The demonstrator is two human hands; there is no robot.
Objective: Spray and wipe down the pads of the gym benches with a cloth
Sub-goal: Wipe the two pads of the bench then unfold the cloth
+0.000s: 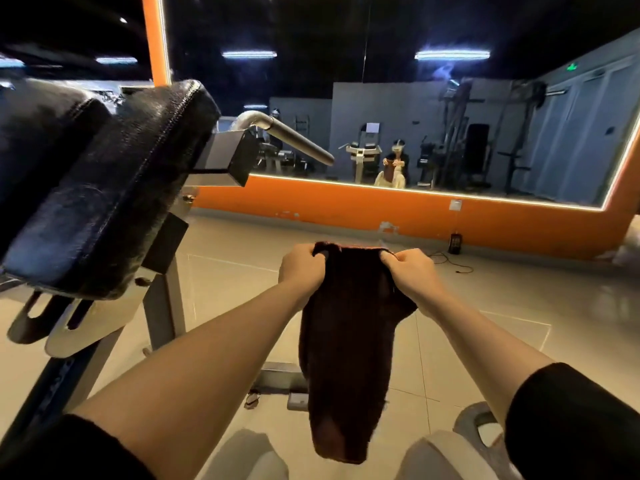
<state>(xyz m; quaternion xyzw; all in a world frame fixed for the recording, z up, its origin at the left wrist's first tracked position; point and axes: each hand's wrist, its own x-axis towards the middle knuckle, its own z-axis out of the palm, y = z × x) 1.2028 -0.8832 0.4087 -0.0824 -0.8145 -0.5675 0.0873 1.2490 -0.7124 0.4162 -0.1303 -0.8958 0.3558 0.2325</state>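
Holding the cloth (pixel 346 341) up in front of me, I have its top edge pinched at two spots: my left hand (pixel 301 268) closes its grip on the left corner, my right hand (pixel 412 275) closes its grip on the right one. Both sets of fingers are curled over the hem, so neither hand is free. I keep the corners apart and level because that lets the dark brown fabric hang straight down between my forearms, above my knees, touching nothing. My guess is I am opening it out, either to find a clean face or to fold it into a flat wiping surface.

To my left stands the bench pad (pixel 104 188), black, padded and tilted, on a metal frame (pixel 162 306) that rests on the tiled floor (pixel 519 306). It is near my left forearm but apart from the cloth, so no wiping is going on right now. Its lower end catches a bluish sheen; whether that is spray or only reflected light I cannot tell.

I see no spray bottle anywhere in view. A small dark object (pixel 455 243) sits against the orange wall (pixel 346 213) with a thin cable trailing from it, too small to name.

From here I judge the next step is to gather the cloth into one hand and bring it across to the pad.
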